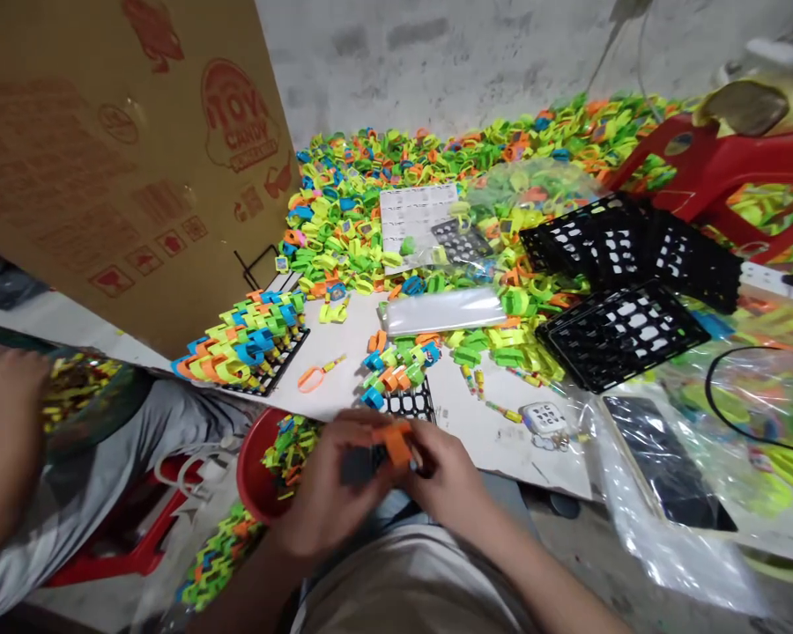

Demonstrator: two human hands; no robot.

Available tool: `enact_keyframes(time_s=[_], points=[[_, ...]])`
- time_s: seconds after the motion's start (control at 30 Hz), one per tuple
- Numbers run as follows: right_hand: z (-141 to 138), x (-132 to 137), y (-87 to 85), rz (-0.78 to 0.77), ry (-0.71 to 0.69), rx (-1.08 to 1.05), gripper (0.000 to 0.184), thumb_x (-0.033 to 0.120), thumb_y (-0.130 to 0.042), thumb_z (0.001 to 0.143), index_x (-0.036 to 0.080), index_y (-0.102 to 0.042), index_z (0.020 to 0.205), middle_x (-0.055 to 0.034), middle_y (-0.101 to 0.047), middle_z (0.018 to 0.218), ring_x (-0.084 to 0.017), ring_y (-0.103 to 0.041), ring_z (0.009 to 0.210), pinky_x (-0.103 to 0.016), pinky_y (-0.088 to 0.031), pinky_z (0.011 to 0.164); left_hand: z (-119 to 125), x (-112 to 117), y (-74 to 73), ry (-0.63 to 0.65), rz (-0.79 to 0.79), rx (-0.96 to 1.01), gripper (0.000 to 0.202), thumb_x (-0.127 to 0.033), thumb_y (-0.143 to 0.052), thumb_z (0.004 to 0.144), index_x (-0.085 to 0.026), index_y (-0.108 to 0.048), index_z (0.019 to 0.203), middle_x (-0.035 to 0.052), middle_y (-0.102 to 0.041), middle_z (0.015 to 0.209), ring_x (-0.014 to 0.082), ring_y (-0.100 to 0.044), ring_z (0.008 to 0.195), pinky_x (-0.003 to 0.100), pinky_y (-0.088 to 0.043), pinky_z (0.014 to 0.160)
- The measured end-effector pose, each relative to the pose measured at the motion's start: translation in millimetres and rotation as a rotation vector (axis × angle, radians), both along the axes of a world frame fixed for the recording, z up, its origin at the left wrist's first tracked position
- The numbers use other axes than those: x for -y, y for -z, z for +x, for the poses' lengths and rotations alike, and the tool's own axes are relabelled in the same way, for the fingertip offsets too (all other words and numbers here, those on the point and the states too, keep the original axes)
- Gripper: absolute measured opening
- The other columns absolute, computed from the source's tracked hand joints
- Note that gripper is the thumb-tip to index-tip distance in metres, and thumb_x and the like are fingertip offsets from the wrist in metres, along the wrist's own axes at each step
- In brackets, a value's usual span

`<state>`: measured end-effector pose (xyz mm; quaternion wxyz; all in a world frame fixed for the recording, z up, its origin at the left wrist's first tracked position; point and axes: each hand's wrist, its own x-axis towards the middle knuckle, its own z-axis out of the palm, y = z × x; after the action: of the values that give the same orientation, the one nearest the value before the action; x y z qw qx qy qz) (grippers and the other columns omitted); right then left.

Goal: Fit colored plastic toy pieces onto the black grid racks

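Observation:
Close to my body, in front of the table edge, both hands meet around an orange plastic toy watch (396, 443). My left hand (334, 480) grips it from the left with curled fingers. From the other side my right hand (446, 480) closes on it, its fingertips partly hidden. Just beyond them is a black grid tray (413, 405) partly filled with orange, blue and green toy watches (396, 370). A fuller tray of stacked toy watches (251, 343) stands to the left, with a loose orange strap (310, 379) between the two.
A large cardboard box (125, 158) rises at left. Loose toy watches (357, 176) are heaped along the wall. Black trays (627, 330), clear plastic bags (674, 563) and a phone (667, 458) lie at right. Below left stands a red bucket (255, 475); a co-worker's arm (6, 440) is nearby.

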<state>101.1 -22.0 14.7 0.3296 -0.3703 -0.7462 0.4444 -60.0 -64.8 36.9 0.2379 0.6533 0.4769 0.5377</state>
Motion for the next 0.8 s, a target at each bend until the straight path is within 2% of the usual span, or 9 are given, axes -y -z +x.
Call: enact_keyframes(time_s=[0.03, 0.1, 0.2, 0.27, 0.33, 0.4, 0.5, 0.63, 0.8], points=[[-1, -1, 2.0, 0.008, -0.019, 0.031, 0.012, 0.018, -0.056, 0.074, 0.017, -0.063, 0.083, -0.0012, -0.056, 0.069, -0.011, -0.05, 0.062, -0.02, -0.038, 0.057, 6, 6, 7.1, 0.035, -0.025, -0.004, 0.034, -0.017, -0.063, 0.077, -0.029, -0.043, 0.102, 0.0043, -0.057, 0.107, 0.0174, -0.06, 0.099, 0.033, -0.054, 0.08], [-2, -8, 11.6, 0.008, -0.02, 0.079, 0.008, 0.016, -0.053, 0.073, 0.017, -0.061, 0.071, -0.0025, -0.058, 0.069, -0.012, -0.053, 0.066, -0.022, -0.04, 0.061, 9, 7, 18.7, 0.048, -0.07, -0.085, 0.04, -0.022, -0.064, 0.078, -0.029, -0.042, 0.11, 0.0058, -0.057, 0.11, 0.0192, -0.058, 0.104, 0.035, -0.053, 0.085], [-3, -27, 35.6, -0.104, 0.085, 0.022, 0.013, 0.025, -0.055, 0.077, 0.016, -0.064, 0.08, -0.0049, -0.065, 0.081, -0.015, -0.06, 0.076, -0.026, -0.046, 0.072, -5, -9, 25.5, 0.001, -0.156, -0.338, 0.051, -0.032, -0.065, 0.078, -0.029, -0.043, 0.124, 0.0083, -0.049, 0.126, 0.0232, -0.048, 0.12, 0.039, -0.043, 0.099], [-4, -39, 52.6, -0.225, 0.154, -0.056, 0.021, 0.033, -0.059, 0.077, 0.016, -0.066, 0.086, -0.0064, -0.068, 0.089, -0.016, -0.063, 0.082, -0.028, -0.048, 0.077, -15, -22, 27.2, -0.087, -0.123, -0.454, 0.045, -0.032, -0.059, 0.083, -0.028, -0.045, 0.125, 0.0082, -0.045, 0.13, 0.0231, -0.042, 0.125, 0.04, -0.037, 0.104], [-6, -47, 66.0, -0.285, 0.18, -0.085, 0.026, 0.035, -0.062, 0.075, 0.015, -0.066, 0.09, -0.0071, -0.068, 0.094, -0.018, -0.064, 0.087, -0.029, -0.049, 0.082, -21, -33, 31.0, -0.166, -0.062, -0.515, 0.034, -0.029, -0.053, 0.087, -0.027, -0.049, 0.121, 0.0075, -0.047, 0.126, 0.0216, -0.043, 0.122, 0.04, -0.035, 0.103], [-7, -50, 74.2, -0.262, 0.167, -0.067, 0.026, 0.034, -0.062, 0.075, 0.015, -0.067, 0.093, -0.0067, -0.069, 0.095, -0.018, -0.064, 0.088, -0.03, -0.049, 0.083, -21, -40, 37.1, -0.193, -0.055, -0.566, 0.027, -0.028, -0.051, 0.088, -0.025, -0.051, 0.116, 0.0067, -0.051, 0.118, 0.0205, -0.046, 0.115, 0.04, -0.036, 0.099], [-10, -50, 76.6, -0.099, 0.124, 0.03, 0.02, 0.03, -0.059, 0.079, 0.018, -0.068, 0.092, -0.0056, -0.069, 0.094, -0.017, -0.064, 0.088, -0.029, -0.049, 0.082, -19, -42, 45.7, -0.183, -0.079, -0.581, 0.024, -0.029, -0.048, 0.09, -0.025, -0.053, 0.113, 0.0056, -0.053, 0.113, 0.019, -0.048, 0.11, 0.038, -0.037, 0.097], [-19, -49, 69.6, 0.148, 0.054, 0.324, 0.018, 0.017, -0.051, 0.081, 0.017, -0.067, 0.086, -0.0073, -0.068, 0.088, -0.018, -0.062, 0.086, -0.026, -0.047, 0.076, -18, -39, 48.6, -0.121, -0.079, -0.514, 0.03, -0.035, -0.048, 0.089, -0.023, -0.05, 0.117, 0.0071, -0.049, 0.117, 0.0188, -0.045, 0.114, 0.035, -0.035, 0.1], [-28, -52, 63.5, 0.159, 0.055, 0.458, 0.025, 0.005, -0.045, 0.074, 0.015, -0.065, 0.084, -0.007, -0.066, 0.085, -0.017, -0.06, 0.082, -0.021, -0.043, 0.07, -17, -41, 49.9, -0.101, -0.019, -0.474, 0.04, -0.048, -0.046, 0.087, -0.02, -0.048, 0.116, 0.0102, -0.047, 0.117, 0.0223, -0.044, 0.114, 0.039, -0.034, 0.099]])
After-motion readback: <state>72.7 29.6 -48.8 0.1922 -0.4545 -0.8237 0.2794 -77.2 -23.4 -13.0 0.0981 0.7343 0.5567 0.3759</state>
